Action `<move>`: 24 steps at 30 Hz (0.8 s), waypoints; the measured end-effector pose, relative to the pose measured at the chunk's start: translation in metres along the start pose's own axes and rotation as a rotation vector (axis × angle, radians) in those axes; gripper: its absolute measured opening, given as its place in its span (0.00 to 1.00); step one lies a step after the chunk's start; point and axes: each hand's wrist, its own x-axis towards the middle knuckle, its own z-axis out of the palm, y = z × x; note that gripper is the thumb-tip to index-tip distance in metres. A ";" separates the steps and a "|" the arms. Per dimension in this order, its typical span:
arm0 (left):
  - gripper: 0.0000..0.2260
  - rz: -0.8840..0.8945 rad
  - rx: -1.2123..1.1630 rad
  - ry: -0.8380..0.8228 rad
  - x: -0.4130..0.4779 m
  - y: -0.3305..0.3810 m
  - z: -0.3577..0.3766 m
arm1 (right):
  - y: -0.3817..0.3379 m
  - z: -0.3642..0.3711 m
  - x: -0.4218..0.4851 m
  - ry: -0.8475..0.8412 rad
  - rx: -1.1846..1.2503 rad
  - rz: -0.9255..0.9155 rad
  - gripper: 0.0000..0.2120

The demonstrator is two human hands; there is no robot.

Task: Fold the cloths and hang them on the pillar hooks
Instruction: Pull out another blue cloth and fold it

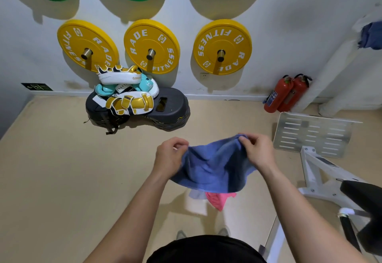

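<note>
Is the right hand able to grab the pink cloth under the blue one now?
Probably not yet: the right hand pinches the blue cloth, which hangs over the pink cloth lying lower down.

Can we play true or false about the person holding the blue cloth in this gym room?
1. The left hand and the right hand both pinch the blue cloth. True.
2. The blue cloth lies flat on the floor. False: it hangs in the air between the hands.
3. Two red fire extinguishers stand by the wall. True.
4. The yellow plates lie on the floor. False: the yellow weight plates hang on wall pegs.
5. A pink cloth shows below the blue cloth. True.
</note>
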 end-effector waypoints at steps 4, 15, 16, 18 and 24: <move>0.10 -0.027 -0.079 -0.129 -0.012 0.017 0.023 | -0.004 0.029 -0.023 -0.056 0.190 0.066 0.08; 0.11 -0.037 -0.166 -0.158 -0.023 0.019 0.025 | -0.025 0.060 -0.066 -0.146 0.473 0.046 0.09; 0.12 -0.041 -0.192 -0.172 -0.024 0.019 0.024 | -0.025 0.059 -0.066 -0.145 0.482 0.049 0.09; 0.14 -0.051 -0.255 -0.212 -0.026 0.020 0.021 | -0.026 0.057 -0.066 -0.145 0.489 0.039 0.08; 0.15 -0.035 -0.331 -0.283 -0.027 0.015 0.015 | -0.026 0.054 -0.062 -0.156 0.495 -0.001 0.11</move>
